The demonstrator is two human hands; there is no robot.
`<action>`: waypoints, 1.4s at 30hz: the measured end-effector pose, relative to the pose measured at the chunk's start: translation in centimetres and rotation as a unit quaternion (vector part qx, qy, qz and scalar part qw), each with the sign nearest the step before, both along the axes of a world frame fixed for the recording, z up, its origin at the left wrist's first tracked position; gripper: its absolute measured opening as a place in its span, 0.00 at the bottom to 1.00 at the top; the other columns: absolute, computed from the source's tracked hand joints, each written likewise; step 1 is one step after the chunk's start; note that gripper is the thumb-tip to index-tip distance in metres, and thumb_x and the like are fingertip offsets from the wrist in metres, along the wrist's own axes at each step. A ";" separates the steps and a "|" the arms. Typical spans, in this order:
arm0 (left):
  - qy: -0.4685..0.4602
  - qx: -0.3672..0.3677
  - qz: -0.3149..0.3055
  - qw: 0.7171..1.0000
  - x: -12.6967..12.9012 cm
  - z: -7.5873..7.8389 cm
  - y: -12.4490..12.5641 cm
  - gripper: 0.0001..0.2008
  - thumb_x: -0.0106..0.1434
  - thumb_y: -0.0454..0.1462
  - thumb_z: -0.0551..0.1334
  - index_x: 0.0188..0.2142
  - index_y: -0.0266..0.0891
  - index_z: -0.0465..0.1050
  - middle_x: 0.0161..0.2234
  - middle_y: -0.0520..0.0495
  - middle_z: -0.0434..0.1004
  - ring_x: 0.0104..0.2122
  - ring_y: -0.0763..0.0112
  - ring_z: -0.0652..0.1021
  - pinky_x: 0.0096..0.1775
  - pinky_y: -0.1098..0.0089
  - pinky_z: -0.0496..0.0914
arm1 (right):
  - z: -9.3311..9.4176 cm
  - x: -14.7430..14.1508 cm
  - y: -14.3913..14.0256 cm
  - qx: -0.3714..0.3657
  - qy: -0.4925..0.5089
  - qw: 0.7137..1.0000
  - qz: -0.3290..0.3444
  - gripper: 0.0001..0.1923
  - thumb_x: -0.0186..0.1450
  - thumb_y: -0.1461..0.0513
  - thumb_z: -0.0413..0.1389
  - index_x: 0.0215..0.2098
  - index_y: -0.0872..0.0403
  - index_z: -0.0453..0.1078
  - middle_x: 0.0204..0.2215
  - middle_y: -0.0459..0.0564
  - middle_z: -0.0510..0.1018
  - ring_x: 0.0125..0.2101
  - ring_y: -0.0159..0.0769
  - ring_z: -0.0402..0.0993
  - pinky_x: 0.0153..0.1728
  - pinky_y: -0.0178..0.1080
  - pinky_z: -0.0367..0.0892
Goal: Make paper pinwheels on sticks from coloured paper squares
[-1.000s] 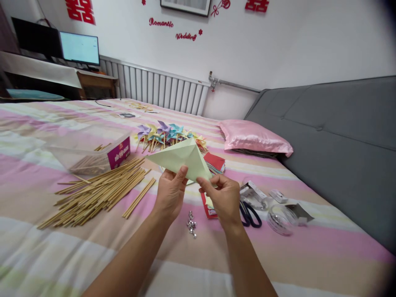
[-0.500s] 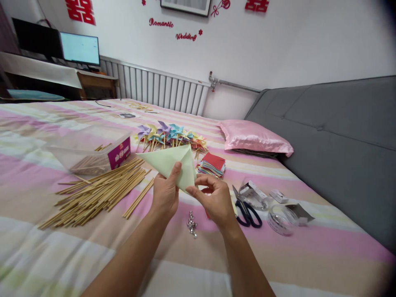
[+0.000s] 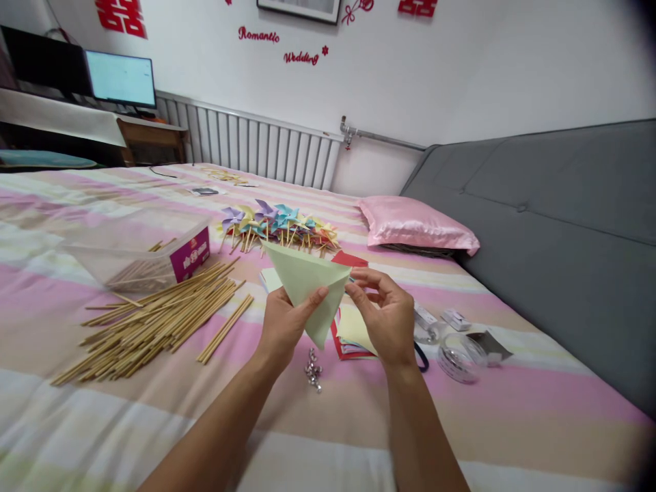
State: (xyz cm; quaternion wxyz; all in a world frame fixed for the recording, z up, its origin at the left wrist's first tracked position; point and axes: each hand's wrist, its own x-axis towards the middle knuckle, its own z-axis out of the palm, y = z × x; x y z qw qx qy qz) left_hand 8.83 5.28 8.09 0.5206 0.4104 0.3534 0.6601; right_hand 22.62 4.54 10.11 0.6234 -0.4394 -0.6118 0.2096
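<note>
now the pale green paper [image 3: 307,283] has swung point-down, pinched between the left hand [image 3: 284,321] and right hand [image 3: 387,314] above the bed [image 3: 512,410]; looks like another fold is being lined up.

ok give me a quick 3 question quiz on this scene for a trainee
1. True or false: both hands grip the green paper.
2. Which lies nearest the left hand? A) pillow B) sticks C) monitor
3. Fill in: the finished pinwheels lie on the ____.

Key:
1. True: the left hand pinches the fold's lower part, the right hand its right corner.
2. B
3. bed
</note>
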 end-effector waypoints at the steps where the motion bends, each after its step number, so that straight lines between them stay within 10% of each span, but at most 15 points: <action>1: 0.004 0.000 0.000 1.000 0.0 0.0 0.0 0.16 0.44 0.41 0.72 0.32 0.35 0.79 0.34 0.41 0.81 0.31 0.63 0.79 0.33 0.68 0.72 | 0.0 0.1 0.0 -0.001 -0.002 1.000 -0.002 0.09 0.58 0.59 0.59 0.37 0.53 0.73 0.38 0.51 0.77 0.35 0.35 0.73 0.35 0.38 0.69; 25: 0.020 -0.010 -0.059 0.998 -0.3 -0.1 -0.2 0.14 0.47 0.40 0.71 0.32 0.34 0.80 0.32 0.42 0.81 0.30 0.63 0.79 0.32 0.69 0.72 | -0.2 -0.2 0.0 -0.018 0.081 0.994 0.070 0.06 0.56 0.60 0.61 0.27 0.55 0.70 0.24 0.46 0.76 0.26 0.32 0.73 0.31 0.35 0.69; 42: -0.130 0.031 -0.223 0.966 -1.4 0.7 -0.6 0.22 0.57 0.36 0.63 0.52 0.42 0.68 0.48 0.41 0.75 0.43 0.57 0.77 0.45 0.60 0.71 | -0.5 -0.5 0.1 -0.068 0.067 0.985 0.142 0.09 0.60 0.58 0.58 0.27 0.54 0.65 0.20 0.41 0.70 0.22 0.27 0.68 0.26 0.30 0.66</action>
